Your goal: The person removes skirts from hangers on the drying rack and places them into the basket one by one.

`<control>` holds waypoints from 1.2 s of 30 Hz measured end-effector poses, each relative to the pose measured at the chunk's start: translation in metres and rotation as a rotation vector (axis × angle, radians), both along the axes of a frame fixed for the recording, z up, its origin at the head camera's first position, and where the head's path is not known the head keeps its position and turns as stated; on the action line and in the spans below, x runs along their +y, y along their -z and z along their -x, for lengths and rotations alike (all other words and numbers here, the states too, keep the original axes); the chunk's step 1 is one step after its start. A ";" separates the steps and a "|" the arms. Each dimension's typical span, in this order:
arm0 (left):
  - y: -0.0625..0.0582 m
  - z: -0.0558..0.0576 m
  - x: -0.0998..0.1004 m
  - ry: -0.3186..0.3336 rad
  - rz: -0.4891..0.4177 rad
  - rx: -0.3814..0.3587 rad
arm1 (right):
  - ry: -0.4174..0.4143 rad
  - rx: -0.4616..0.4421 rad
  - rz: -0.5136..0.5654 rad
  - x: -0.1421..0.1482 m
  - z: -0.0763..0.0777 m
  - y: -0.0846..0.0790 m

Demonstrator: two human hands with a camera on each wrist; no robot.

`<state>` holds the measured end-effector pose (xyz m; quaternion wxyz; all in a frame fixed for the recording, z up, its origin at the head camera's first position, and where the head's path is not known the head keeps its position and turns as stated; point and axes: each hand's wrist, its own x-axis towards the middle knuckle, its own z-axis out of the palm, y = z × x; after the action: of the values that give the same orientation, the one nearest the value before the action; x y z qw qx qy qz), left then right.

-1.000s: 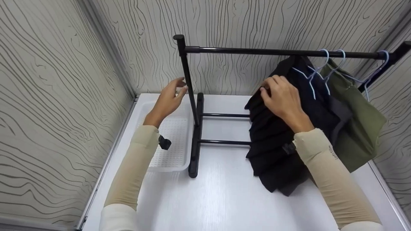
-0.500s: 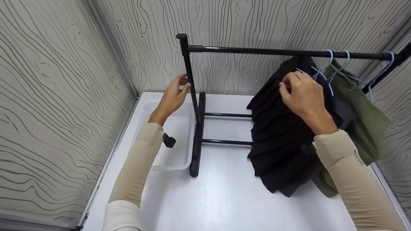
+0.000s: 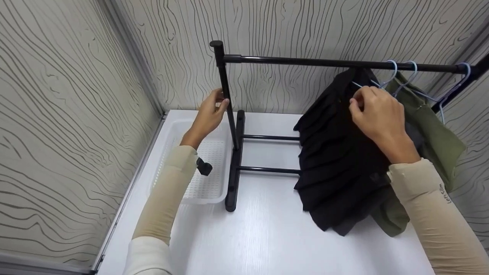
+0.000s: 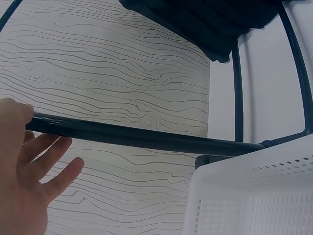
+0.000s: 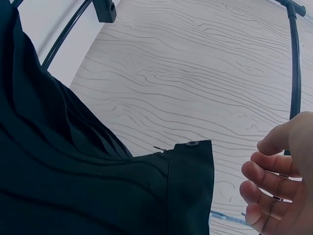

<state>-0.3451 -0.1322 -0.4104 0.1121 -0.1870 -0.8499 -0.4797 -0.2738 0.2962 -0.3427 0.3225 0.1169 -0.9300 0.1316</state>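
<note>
My left hand holds the left post of a black clothes rack. In the left wrist view, the thumb lies on one side of the post and fingers on the other. My right hand hovers in front of the waistband of a black pleated skirt, which hangs on the rack's rail. The right wrist view shows that hand with loosely bent fingers, apart from the skirt and holding nothing. The hand covers part of a light blue hanger.
A green garment hangs on the right, partly behind the skirt and right arm. Another blue hanger hooks at the rail's right end. A white perforated basket sits left of the rack on the white table. Patterned walls stand behind and left.
The right hand has moved off the skirt's left edge towards the right. The left hand has come closer to the post and now takes hold of it. The skirt stays hanging.
</note>
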 end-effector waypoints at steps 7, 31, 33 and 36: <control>-0.002 0.002 0.004 0.014 -0.012 -0.016 | 0.039 -0.035 0.037 0.013 -0.003 0.000; -0.002 0.005 0.009 -0.005 -0.009 -0.028 | 0.215 -0.327 0.166 0.042 -0.003 -0.011; -0.002 0.005 0.010 -0.005 -0.015 -0.028 | 0.212 -0.348 0.173 0.043 -0.001 -0.012; -0.001 0.005 0.011 -0.002 -0.038 -0.031 | 0.204 -0.366 0.181 0.043 0.002 -0.013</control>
<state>-0.3503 -0.1211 -0.4098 0.1031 -0.1767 -0.8424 -0.4984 -0.2758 0.3395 -0.3301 0.1691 -0.0331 -0.9645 0.2003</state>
